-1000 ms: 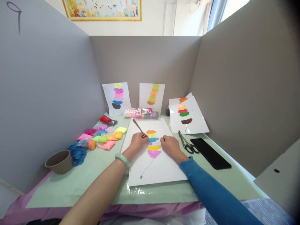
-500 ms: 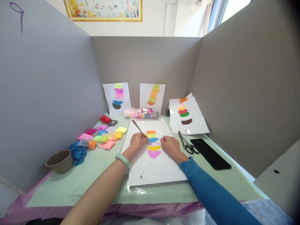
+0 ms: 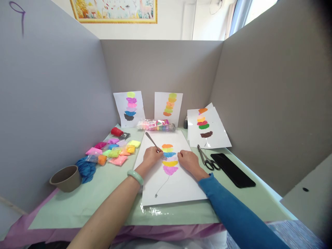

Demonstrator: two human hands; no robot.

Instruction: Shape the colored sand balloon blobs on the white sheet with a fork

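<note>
My left hand (image 3: 151, 156), a pale green bangle on its wrist, grips a metal fork (image 3: 155, 143) with the tines against the coloured clay stack (image 3: 169, 158) on a white sheet (image 3: 178, 183). The stack runs orange, yellow-green, blue, pale, yellow, then pink, with a thin drawn line below. My right hand (image 3: 189, 160), in a blue sleeve, rests palm down on the sheet just right of the stack, fingers pressing the paper.
Several small bags of coloured clay (image 3: 114, 149) lie at the left beside a blue cloth (image 3: 86, 168) and a brown cup (image 3: 66, 178). Scissors (image 3: 206, 158) and a black phone (image 3: 232, 169) lie at the right. Finished sheets (image 3: 207, 128) lean on grey partition walls. A clay pack (image 3: 156, 125) lies behind.
The fork's tines have shifted very slightly over the clay stack. Both hands stay in nearly the same place.
</note>
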